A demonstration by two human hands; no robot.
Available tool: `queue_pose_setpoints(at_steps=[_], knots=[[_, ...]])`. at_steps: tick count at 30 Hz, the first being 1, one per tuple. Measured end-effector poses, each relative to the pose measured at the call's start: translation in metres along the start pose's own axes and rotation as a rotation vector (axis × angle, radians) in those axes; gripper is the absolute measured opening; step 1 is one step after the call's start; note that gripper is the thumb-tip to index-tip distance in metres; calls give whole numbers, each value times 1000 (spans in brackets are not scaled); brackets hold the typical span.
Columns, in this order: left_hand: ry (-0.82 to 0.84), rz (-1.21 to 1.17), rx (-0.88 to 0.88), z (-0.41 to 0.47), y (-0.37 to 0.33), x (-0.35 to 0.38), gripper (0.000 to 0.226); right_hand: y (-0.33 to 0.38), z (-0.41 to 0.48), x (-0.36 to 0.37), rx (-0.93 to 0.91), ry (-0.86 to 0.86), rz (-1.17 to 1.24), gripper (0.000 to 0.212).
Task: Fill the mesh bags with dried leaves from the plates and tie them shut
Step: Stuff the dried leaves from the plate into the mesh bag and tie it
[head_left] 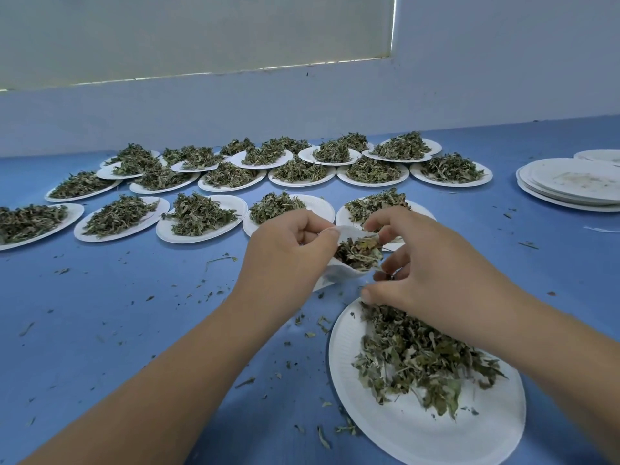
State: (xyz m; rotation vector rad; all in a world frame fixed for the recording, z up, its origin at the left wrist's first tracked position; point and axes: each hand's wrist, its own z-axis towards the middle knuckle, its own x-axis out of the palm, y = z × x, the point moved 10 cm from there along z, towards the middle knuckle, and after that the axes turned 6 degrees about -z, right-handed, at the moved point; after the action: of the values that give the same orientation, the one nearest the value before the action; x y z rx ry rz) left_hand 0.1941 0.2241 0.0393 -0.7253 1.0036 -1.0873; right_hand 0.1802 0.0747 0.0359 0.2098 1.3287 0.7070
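Observation:
A small white mesh bag (339, 273) hangs above the blue table, its mouth open and packed with dried leaves (360, 253). My left hand (288, 253) pinches the bag's left rim between thumb and fingers. My right hand (426, 266) is at the bag's right side, fingers curled and pinching leaves at the mouth. Below my right hand lies a white paper plate (379, 427) with a loose pile of dried leaves (422, 360) on it.
Several paper plates heaped with leaves (201, 216) fill the middle and back of the blue table (117, 313). A stack of empty plates (570, 182) sits at the far right. Leaf crumbs are scattered over the table. A white wall stands behind.

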Motion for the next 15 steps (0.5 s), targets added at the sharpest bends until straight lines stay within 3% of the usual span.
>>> queue_pose_setpoints(at_steps=[3,7,15], knots=[[2,-10,-7,0,1,0,13,-3,1,-11,0,-83,51,34],[-14,-13,-18,-1,2,-2,12,-2,1,-19,9,-97,139,21],[-19,15,-10,-1,0,-3,12,0,-2,-16,33,38,181,36]])
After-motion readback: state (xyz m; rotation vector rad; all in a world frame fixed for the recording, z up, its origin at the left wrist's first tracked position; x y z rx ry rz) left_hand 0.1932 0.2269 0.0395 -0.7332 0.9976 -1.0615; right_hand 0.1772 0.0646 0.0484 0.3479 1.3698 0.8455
